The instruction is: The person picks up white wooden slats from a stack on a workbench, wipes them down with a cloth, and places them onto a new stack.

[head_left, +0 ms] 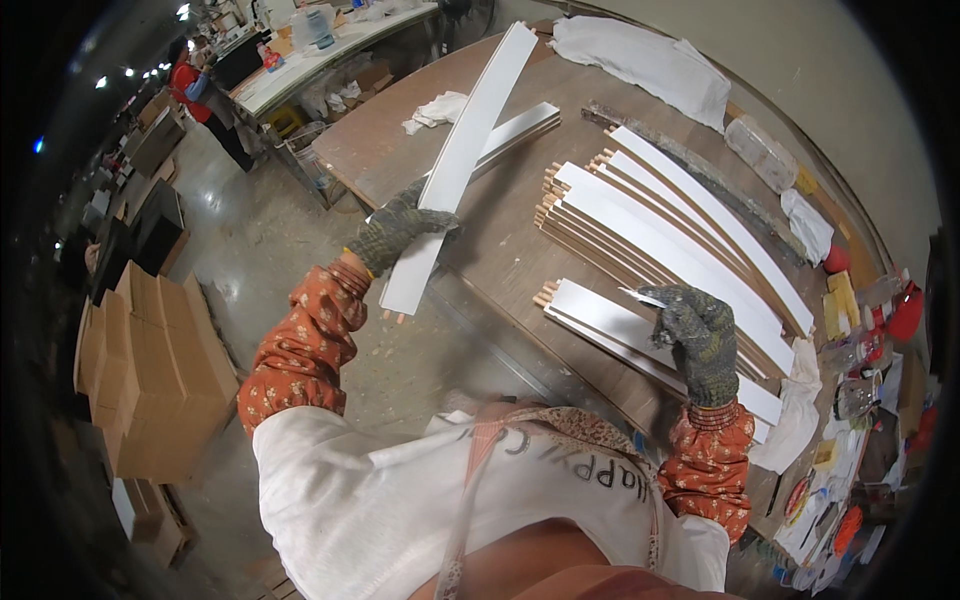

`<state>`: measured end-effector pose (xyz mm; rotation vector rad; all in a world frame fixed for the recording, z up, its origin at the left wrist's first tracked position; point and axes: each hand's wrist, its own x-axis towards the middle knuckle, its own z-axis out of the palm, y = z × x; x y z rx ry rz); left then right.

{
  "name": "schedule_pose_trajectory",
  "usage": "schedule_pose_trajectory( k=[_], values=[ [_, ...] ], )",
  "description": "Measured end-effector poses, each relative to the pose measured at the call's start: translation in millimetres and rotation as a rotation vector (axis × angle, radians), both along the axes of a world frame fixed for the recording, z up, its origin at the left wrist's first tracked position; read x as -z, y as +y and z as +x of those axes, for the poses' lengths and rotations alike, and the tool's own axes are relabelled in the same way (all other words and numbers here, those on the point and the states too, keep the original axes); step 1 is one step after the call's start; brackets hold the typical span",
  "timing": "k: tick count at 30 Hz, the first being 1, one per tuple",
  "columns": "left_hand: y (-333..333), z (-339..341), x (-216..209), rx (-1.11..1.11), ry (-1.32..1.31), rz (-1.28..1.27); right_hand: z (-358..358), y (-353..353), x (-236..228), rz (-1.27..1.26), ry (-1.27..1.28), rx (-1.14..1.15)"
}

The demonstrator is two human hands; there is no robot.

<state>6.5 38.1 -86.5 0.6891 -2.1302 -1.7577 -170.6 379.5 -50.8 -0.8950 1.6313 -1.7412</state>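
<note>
My left hand, in a dark grey knit glove, is closed around a long white slat. The slat is tilted, its lower end past the table edge, with small wooden dowels sticking out of both ends. Over the table my right hand, gloved alike, is closed with a small pale pointed thing at its fingertips, too small to name. Below that hand lie a couple of white slats with dowel ends. Beyond them is a larger row of white slats with brown edges. More slats lie behind the held one.
The brown table carries a white cloth, a crumpled rag and a clear plastic bottle. At the right stands a cluttered bench. Cardboard is stacked on the floor at left. A person in red stands far off.
</note>
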Motion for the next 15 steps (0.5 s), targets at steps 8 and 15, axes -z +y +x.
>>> schedule_pose_trajectory(
  k=[8, 15],
  values=[
    [-33, -10, 3, 0.140, -0.073, 0.461, -12, 7, 22, 0.072, -0.077, 0.100],
    [-42, -26, 14, 0.264, -0.149, 0.457, -6, -3, 30, 0.070, 0.034, 0.168]
  ],
)
